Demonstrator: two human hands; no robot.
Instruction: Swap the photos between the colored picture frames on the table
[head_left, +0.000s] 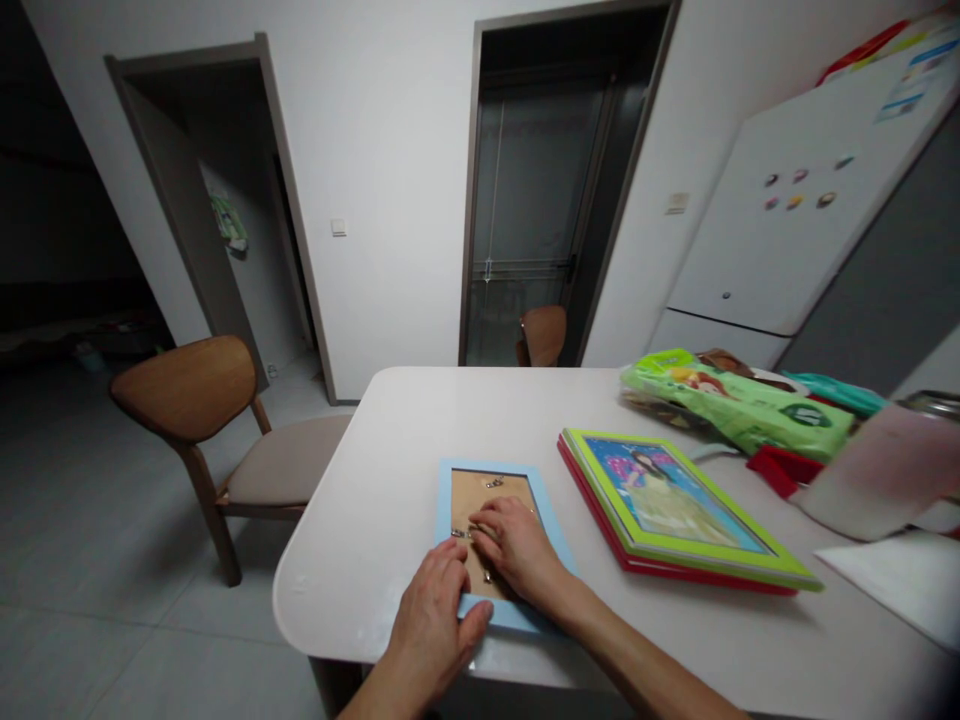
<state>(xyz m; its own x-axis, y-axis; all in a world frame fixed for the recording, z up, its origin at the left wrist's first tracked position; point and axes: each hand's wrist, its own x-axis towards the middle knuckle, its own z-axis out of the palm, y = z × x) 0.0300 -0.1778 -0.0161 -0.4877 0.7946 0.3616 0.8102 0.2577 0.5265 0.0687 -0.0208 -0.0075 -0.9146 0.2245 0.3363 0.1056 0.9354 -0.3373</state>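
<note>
A light-blue picture frame [445, 500] lies face down near the front edge of the table, its brown backing board [469, 492] showing. Small metal clips [494, 484] sit along the board's edges. My left hand [433, 612] holds the frame's lower left corner, thumb over the near rim and fingers along the left side. Over the board, my right hand [517, 548] is closed with bent fingers pressed together, the tips beside a small metal piece [459, 534] near the middle left. Whatever those fingertips pinch is hidden.
Right of the frame, a green picture frame [720, 553] with a figure in a gown rests on red ones. Behind are a green package [750, 405] and a pinkish container [877, 470]. A wooden chair [187, 385] stands left of the white table [352, 480].
</note>
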